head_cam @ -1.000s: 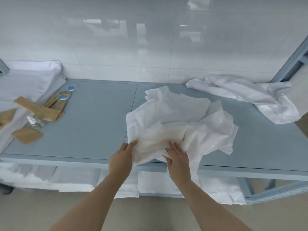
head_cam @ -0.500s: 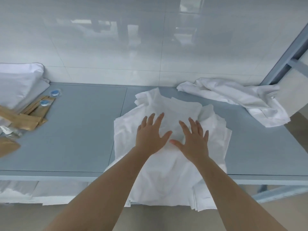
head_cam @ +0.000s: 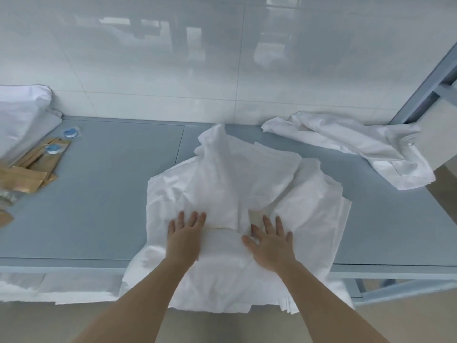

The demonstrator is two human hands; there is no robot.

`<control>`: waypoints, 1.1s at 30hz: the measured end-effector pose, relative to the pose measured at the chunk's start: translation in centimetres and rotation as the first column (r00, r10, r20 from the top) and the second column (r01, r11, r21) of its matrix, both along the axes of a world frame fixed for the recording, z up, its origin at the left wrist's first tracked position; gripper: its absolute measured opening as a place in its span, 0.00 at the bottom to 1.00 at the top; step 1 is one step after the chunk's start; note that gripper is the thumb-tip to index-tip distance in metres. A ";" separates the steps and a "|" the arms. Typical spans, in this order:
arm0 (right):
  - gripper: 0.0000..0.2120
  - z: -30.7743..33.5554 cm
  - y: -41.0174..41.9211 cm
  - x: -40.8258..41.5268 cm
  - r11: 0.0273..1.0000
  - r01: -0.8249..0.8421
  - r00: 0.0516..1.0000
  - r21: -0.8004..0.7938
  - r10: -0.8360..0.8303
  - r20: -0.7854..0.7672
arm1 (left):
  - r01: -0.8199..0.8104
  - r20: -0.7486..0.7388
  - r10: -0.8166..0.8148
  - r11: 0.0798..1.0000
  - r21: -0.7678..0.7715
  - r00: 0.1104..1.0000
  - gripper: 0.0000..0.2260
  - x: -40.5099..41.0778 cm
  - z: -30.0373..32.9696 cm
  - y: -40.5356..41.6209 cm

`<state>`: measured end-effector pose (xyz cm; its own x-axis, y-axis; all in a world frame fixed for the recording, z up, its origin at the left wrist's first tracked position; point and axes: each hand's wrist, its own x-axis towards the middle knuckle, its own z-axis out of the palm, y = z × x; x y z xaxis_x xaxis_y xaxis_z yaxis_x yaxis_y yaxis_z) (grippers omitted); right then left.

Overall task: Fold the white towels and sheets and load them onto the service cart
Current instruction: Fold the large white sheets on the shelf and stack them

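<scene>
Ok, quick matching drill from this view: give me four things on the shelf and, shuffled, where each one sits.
Things:
1. white sheet
2. crumpled white cloth
3. brown packets
4. left hand

Places:
A. far right of the shelf
B. left edge, beside blue-capped items
C. pressing flat on the sheet
D. centre, hanging over the front edge

Pairs: 1-D, 2-A, 3-B, 4-C

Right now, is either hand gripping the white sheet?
No. The left hand and right hand lie flat, fingers straight, pressing the white sheet.

grey-blue shelf [head_cam: 111, 194] | on it: white sheet [head_cam: 247, 184], crumpled white cloth [head_cam: 358, 144], brown packets [head_cam: 32, 167], pillow [head_cam: 19, 115]
</scene>
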<state>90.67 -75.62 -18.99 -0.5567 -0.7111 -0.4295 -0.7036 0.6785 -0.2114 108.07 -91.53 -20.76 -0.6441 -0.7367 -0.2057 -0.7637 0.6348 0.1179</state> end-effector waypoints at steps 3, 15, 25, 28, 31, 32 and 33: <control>0.33 -0.6 0.2 2.0 1.000 0.003 0.999 -0.004 -0.003 -0.035 | -0.058 -0.007 0.057 0.998 -0.024 0.998 0.30 2.7 -0.7 -0.6; 0.50 2.2 -7.6 -3.5 0.920 -0.388 0.915 -0.052 0.377 -0.146 | -0.173 -0.201 0.166 0.985 -0.017 0.965 0.34 -0.3 2.3 -2.2; 0.29 -0.5 -8.2 -7.2 0.864 -0.484 0.838 0.135 0.503 -0.213 | -0.207 -0.019 0.208 0.978 0.021 0.978 0.43 -0.8 -2.0 -2.6; 0.26 -0.5 -6.7 -7.1 0.893 -0.426 0.868 0.143 0.449 -0.212 | -0.201 0.008 0.201 0.980 0.000 0.980 0.43 -0.8 -2.0 -2.7; 0.25 -0.5 -4.6 -6.8 0.937 -0.318 0.914 0.147 0.344 -0.215 | -0.179 0.041 0.179 0.984 -0.023 0.983 0.42 -0.7 -2.0 -3.1; 0.24 -0.6 -3.9 -6.6 0.950 -0.274 0.928 0.147 0.301 -0.219 | -0.166 0.047 0.167 0.986 -0.027 0.985 0.42 -0.8 -2.0 -3.3; 0.24 -0.7 -3.2 -6.2 0.962 -0.230 0.940 0.147 0.259 -0.222 | -0.146 0.051 0.148 0.989 -0.029 0.988 0.42 -0.9 -2.1 -3.5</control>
<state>84.44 -78.78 -19.72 -0.4680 -0.7907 -0.3946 -0.8706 0.4892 0.0524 107.19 -95.08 -22.83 -0.5173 -0.8278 -0.2170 -0.8535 0.5174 0.0609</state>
